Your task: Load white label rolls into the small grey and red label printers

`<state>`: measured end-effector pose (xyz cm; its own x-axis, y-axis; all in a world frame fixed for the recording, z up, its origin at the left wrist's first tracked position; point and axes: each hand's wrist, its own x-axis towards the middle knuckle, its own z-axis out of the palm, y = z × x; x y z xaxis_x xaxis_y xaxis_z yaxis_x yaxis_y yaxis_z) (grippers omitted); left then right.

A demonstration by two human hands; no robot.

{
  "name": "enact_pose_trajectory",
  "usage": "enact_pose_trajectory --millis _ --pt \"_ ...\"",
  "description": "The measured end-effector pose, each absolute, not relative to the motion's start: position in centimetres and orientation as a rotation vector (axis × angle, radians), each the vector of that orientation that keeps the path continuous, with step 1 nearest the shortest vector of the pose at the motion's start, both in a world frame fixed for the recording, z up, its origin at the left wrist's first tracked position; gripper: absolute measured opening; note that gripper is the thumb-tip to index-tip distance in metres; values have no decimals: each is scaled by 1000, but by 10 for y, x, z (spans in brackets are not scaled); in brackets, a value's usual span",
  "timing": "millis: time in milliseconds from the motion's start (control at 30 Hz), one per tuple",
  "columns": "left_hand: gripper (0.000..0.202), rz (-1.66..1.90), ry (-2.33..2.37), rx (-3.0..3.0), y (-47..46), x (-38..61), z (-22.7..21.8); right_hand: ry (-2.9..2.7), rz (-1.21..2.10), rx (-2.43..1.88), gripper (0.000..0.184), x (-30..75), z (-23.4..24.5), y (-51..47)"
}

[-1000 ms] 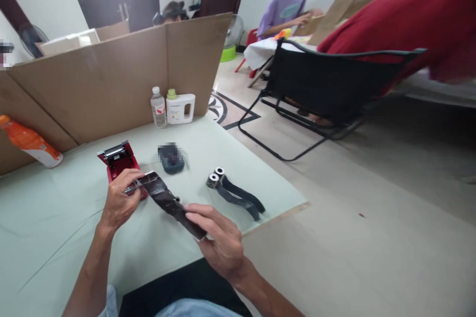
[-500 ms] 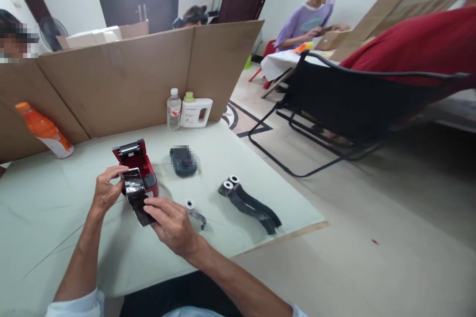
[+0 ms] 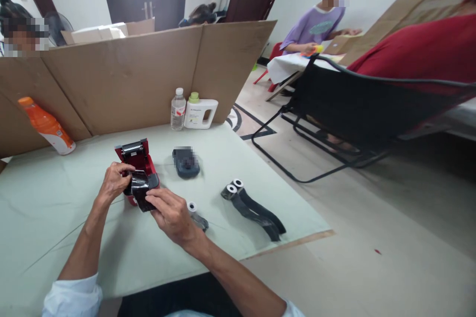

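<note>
On a pale-covered table, a red device stands with its lid raised, baring the inside. Over the device's near side, a glossy black strip is pinched at opposite ends by the left hand and right hand, probably to stop it curling; the left fingertips show poorly. Black-tailed rolls lie right of the device.

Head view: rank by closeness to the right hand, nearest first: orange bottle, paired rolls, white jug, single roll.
From the right hand:
1. Single roll, just to its right.
2. Paired rolls, farther right.
3. White jug, at the back, by the cardboard.
4. Orange bottle, back left.
</note>
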<state>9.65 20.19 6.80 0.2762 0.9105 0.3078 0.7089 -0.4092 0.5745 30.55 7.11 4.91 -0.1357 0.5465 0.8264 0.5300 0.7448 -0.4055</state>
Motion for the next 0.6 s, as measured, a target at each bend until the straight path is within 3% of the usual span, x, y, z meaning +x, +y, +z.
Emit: enact_pose_trajectory --millis 467,600 --pt "37 594 1531 2422 188 105 91 -1804 21 -852 37 301 50 79" --pt "27 516 1578 2444 197 114 89 -1794 1 -872 36 301 52 89"
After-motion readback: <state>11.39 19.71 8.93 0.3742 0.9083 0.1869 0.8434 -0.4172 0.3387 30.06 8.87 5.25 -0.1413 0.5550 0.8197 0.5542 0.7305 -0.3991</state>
